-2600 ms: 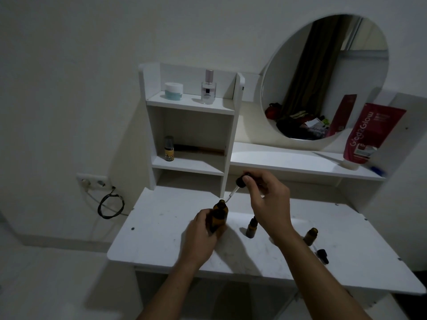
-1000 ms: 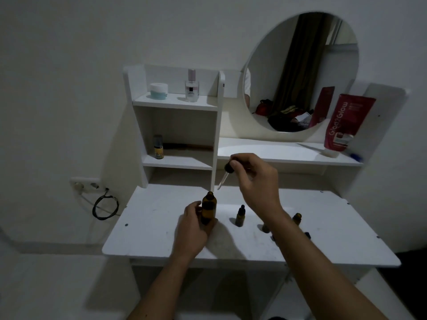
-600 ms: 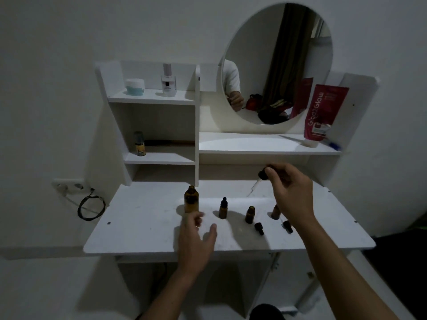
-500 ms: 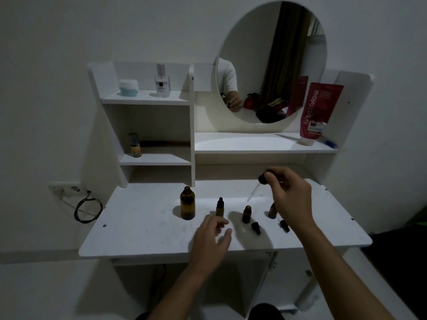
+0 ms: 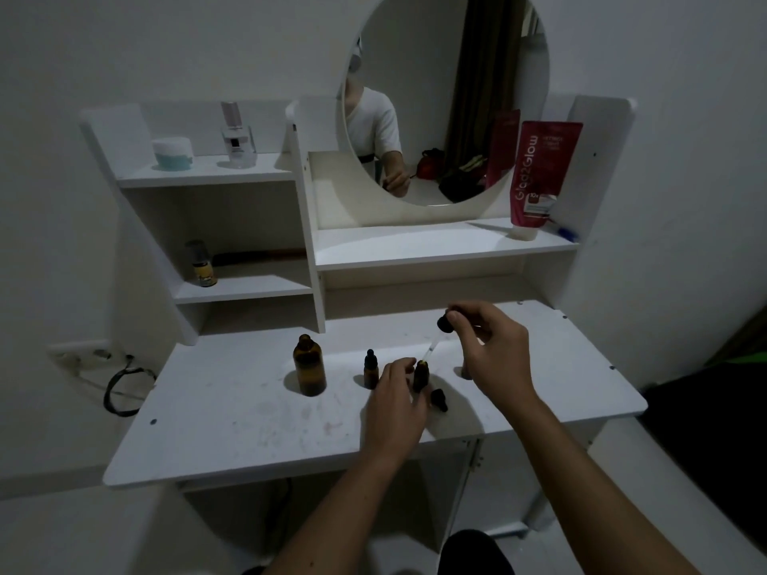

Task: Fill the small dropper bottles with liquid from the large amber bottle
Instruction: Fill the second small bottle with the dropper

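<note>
The right hand point(image 5: 496, 352) pinches a dropper point(image 5: 439, 338) over an open small bottle point(image 5: 421, 375), steadied by the left hand's point(image 5: 396, 404) fingers; the large amber bottle point(image 5: 309, 366) stands at nine o'clock.

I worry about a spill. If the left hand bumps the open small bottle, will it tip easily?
Probably yes: the small bottle looks narrow and tall, so likely light. Its cap is off, so liquid could escape. The left hand beside it may steady it.

Dim white vanity point(image 5: 232, 425), round mirror point(image 5: 452, 97)
</note>
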`<state>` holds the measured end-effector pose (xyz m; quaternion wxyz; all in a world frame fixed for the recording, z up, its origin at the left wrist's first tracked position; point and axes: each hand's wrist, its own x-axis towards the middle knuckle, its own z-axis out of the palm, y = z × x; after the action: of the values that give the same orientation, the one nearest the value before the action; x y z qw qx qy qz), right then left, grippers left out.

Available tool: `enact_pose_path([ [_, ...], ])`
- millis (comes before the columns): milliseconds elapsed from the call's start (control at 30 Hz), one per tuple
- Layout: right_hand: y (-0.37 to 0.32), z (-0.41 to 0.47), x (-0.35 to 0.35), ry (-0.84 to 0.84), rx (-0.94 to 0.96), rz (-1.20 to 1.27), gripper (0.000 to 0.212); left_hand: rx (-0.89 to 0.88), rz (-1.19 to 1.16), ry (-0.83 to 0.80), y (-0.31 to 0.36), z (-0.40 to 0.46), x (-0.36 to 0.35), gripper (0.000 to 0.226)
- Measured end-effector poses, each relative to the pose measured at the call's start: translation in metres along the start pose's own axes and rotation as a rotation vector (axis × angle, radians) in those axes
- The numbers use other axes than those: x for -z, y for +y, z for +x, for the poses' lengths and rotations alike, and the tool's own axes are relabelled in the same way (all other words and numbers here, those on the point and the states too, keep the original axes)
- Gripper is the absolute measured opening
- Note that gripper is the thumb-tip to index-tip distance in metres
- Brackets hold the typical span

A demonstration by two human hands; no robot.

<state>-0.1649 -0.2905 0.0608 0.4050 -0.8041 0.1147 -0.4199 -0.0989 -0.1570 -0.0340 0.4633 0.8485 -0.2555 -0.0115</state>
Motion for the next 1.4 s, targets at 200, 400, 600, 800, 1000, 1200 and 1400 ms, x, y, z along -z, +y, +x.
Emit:
enact_pose_path([
  [200, 0.005, 0.0, -0.004, -0.044, 0.045, -0.032, 0.012, 0.013, 0.012, 0.042, -0.003, 0.004, -0.005, 0.032],
  [400, 0.013, -0.003, -0.013, -0.135, 0.058, -0.102, 0.006, 0.008, 0.027, 0.044, -0.008, 0.005, -0.008, 0.03],
  [600, 0.015, -0.002, -0.021, -0.172, 0.012, -0.111, 0.007, 0.02, 0.064, 0.048, -0.008, 0.005, -0.01, 0.033],
  [800, 0.013, -0.002, -0.023, -0.19, -0.026, -0.132, 0.007, 0.028, 0.076, 0.055, -0.007, 0.003, -0.01, 0.035],
  [1000, 0.014, -0.003, -0.026, -0.162, -0.049, -0.122, 0.012, 0.033, 0.089, 0.048, -0.006, 0.003, -0.008, 0.037],
  [1200, 0.005, -0.001, -0.021, -0.189, -0.064, -0.068, 0.008, 0.093, 0.08, 0.021, -0.002, 0.001, -0.004, 0.051],
  [1400, -0.018, 0.001, -0.005, -0.1, -0.029, -0.055, 0.013, 0.111, 0.04, -0.014, -0.001, -0.007, 0.007, 0.059],
])
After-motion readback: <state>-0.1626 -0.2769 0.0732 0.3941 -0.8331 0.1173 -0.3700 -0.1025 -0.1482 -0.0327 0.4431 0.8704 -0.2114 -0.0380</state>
